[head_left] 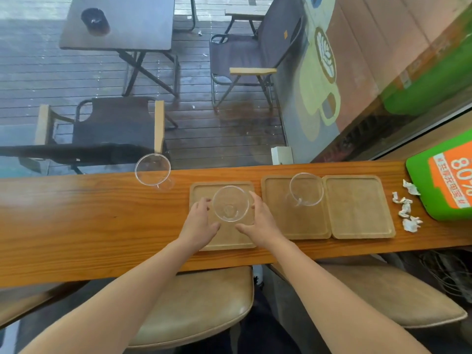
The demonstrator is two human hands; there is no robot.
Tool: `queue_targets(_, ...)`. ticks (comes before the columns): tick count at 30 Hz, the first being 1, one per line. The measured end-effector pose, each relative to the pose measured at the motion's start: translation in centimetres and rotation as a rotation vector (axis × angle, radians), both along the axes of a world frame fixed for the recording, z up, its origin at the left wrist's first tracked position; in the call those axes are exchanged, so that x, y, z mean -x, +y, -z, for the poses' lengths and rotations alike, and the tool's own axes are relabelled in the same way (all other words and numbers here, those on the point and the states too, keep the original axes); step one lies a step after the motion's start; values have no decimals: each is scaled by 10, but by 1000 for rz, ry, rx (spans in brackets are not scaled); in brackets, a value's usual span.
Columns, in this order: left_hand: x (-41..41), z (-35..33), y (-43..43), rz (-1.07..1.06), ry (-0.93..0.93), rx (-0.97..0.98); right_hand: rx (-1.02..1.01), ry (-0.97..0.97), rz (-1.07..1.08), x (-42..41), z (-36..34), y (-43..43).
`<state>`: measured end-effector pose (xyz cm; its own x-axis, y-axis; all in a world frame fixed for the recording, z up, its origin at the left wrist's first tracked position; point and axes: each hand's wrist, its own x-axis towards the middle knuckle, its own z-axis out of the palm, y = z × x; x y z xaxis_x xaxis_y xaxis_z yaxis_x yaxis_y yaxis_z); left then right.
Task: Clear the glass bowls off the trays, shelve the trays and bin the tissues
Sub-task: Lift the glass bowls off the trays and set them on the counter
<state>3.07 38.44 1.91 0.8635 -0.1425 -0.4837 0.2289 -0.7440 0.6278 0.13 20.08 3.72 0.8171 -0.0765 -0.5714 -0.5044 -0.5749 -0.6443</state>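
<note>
Three wooden trays lie side by side on a wooden counter (102, 226). On the left tray (224, 238) is a clear glass bowl (230, 203). My left hand (199, 221) and my right hand (260, 221) cup it from either side, fingertips against its wall and thumbs spread. The middle tray (281, 221) carries a second glass bowl (306, 189) at its far right corner. The right tray (357, 213) is bare. A third glass bowl (152, 169) stands on the counter at its far edge, to the left. Several crumpled white tissues (406, 208) lie right of the trays.
A green and orange sign (444, 180) lies at the counter's right end, beside the tissues. A small white box (281, 155) stands at the far edge. Two padded stools (199, 302) (383, 290) sit under the near edge. Beyond the window are outdoor chairs and a table.
</note>
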Motion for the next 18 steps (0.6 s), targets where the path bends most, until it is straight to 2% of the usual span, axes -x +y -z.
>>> queue_targets(5, 2, -2, -7, -3, -57, 155, -156, -4, -52, -9, -1, -1)
queue_targets(18, 30, -57, 16, -58, -82, 150, -156, -48, -281, -5, -37, 9)
